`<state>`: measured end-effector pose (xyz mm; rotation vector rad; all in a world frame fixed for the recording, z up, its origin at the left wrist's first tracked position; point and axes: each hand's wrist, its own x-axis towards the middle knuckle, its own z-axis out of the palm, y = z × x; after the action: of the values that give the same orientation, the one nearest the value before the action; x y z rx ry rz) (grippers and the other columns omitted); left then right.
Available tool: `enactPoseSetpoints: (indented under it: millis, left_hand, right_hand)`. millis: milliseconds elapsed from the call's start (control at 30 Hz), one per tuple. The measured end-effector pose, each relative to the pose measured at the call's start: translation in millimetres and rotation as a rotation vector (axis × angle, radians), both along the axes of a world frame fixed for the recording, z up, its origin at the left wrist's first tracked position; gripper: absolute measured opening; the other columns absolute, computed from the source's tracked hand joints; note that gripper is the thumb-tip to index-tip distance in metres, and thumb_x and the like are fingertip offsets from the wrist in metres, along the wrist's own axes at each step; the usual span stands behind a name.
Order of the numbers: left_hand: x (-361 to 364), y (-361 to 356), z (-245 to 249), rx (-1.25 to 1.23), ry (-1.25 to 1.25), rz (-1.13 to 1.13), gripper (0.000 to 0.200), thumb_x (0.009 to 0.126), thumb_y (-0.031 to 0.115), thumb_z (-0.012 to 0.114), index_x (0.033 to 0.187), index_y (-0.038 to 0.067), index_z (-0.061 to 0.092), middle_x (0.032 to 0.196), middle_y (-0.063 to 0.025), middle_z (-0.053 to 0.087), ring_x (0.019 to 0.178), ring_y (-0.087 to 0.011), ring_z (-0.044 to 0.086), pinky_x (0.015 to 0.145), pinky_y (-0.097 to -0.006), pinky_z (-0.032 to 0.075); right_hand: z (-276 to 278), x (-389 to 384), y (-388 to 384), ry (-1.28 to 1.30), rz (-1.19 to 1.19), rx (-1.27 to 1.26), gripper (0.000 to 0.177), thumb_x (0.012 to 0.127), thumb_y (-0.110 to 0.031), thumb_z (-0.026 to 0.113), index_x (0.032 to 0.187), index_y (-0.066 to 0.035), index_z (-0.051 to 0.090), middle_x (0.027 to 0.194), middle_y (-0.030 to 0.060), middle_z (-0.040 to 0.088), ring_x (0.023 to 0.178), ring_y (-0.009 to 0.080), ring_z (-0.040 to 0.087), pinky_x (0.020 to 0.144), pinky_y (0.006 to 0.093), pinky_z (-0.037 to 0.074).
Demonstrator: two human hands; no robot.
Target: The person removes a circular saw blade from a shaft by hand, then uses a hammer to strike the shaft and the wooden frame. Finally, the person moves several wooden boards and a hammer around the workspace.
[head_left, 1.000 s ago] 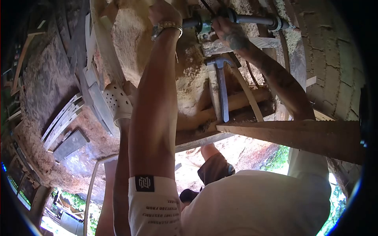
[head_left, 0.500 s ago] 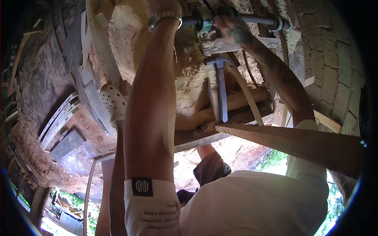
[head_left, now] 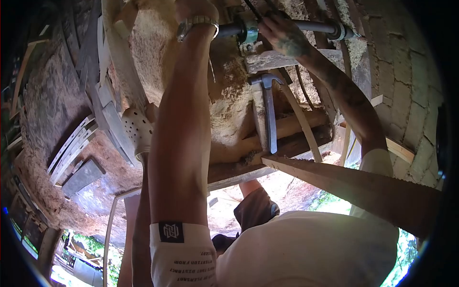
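Observation:
My left hand (head_left: 195, 7) is at the top edge, beside the grey metal shaft (head_left: 306, 25). Only its back and the wrist with a metal-band watch (head_left: 197, 24) show; the fingers are cut off. My right hand (head_left: 286, 38) reaches over the shaft just right of a green bearing block (head_left: 249, 29). Its bent fingers close at the lower end of a thin black strip (head_left: 252, 8), perhaps a belt; the thumb is hidden. Below that hand, a claw hammer (head_left: 270, 112) hangs head up against the wooden frame (head_left: 294, 58).
A long wooden beam (head_left: 354, 184) crosses from the middle to the right. Sawdust-covered ground (head_left: 114, 177) lies left, with wood offcuts (head_left: 83, 176) and a perforated white clog (head_left: 137, 129). A block wall (head_left: 399, 81) stands right. Another bare forearm or leg shows below the frame.
My right hand has shifted slightly, and its fingers now show more clearly at the black strip. The view has tilted a little; my left arm stays nearly in place.

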<state>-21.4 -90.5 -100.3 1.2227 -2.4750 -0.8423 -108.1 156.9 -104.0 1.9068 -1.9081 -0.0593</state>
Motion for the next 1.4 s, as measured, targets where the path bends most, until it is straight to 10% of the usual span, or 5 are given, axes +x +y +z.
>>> enactPoseSetpoints:
  millis: [833,1000,1133,1300,1400]
  left_hand:
    - [2.3,11.0,21.5,-0.087,-0.111,0.004,0.020,0.088,0.016,0.062,0.089,0.000,0.075,0.091,-0.0247,0.072,0.087,-0.0365,0.073,0.072,-0.0444,0.060]
    - [-2.3,17.7,5.0,-0.010,0.082,0.145,0.026,0.093,0.018,0.057,0.093,-0.002,0.073,0.091,-0.0256,0.072,0.084,-0.0381,0.072,0.069,-0.0461,0.059]
    - [14.0,29.1,30.7,-0.045,0.082,0.110,0.025,0.093,0.017,0.056,0.092,-0.003,0.072,0.090,-0.0260,0.071,0.084,-0.0391,0.072,0.070,-0.0481,0.059]
    - [18.5,27.3,18.3,-0.033,0.066,0.055,0.024,0.091,0.018,0.059,0.094,-0.003,0.071,0.088,-0.0266,0.071,0.083,-0.0410,0.071,0.071,-0.0500,0.058]
    - [22.1,28.0,23.9,-0.040,0.058,0.048,0.021,0.090,0.014,0.059,0.095,-0.002,0.070,0.087,-0.0265,0.071,0.083,-0.0413,0.071,0.070,-0.0507,0.058]
  right_hand:
    - [-20.9,14.2,6.0,-0.655,-0.548,0.099,0.021,0.082,-0.010,0.065,0.101,-0.006,0.058,0.091,0.0092,0.059,0.082,0.0248,0.060,0.064,0.0340,0.052]
    - [-35.7,52.5,-14.8,-0.141,-0.558,-0.089,0.016,0.091,-0.018,0.062,0.092,-0.002,0.062,0.085,0.0212,0.064,0.069,0.0337,0.066,0.059,0.0488,0.053]
    - [12.4,57.3,-49.5,-2.295,-1.260,-0.779,0.015,0.099,-0.012,0.049,0.103,0.002,0.056,0.095,0.0189,0.068,0.068,0.0212,0.064,0.057,0.0391,0.055]
    - [16.7,55.3,-29.0,-2.838,-0.911,-0.765,0.016,0.101,-0.002,0.041,0.107,0.006,0.053,0.098,0.0201,0.067,0.064,0.0165,0.064,0.053,0.0264,0.057]
    - [14.4,60.0,-25.6,-2.412,-1.072,-0.563,0.023,0.103,-0.014,0.040,0.102,0.003,0.055,0.088,0.0159,0.065,0.060,0.0180,0.062,0.046,0.0324,0.052]
